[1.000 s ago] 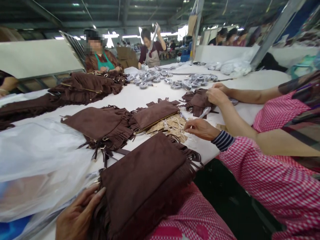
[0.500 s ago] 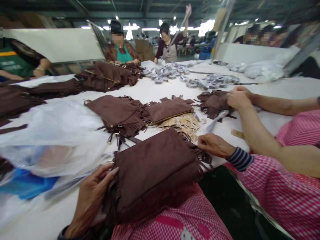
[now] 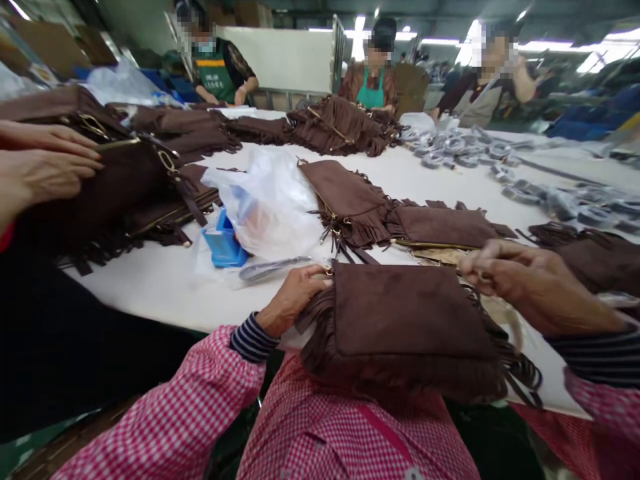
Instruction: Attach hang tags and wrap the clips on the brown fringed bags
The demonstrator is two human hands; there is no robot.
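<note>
Head view: fringed bag [image 3: 400,313] above my lap [image 3: 350,443]
Left hand [image 3: 297,293]: pinching its top corner [image 3: 342,272]
Right hand [image 3: 540,283]: pinched narrow, can't tell on what
Bag feel: probably light, floppy; corners seem grabbable

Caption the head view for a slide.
Left hand holding a fringed brown bag, right hand by its upper corner, more bags beyond.

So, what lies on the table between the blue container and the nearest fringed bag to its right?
A crumpled translucent plastic bag, seen in the head view.
</note>
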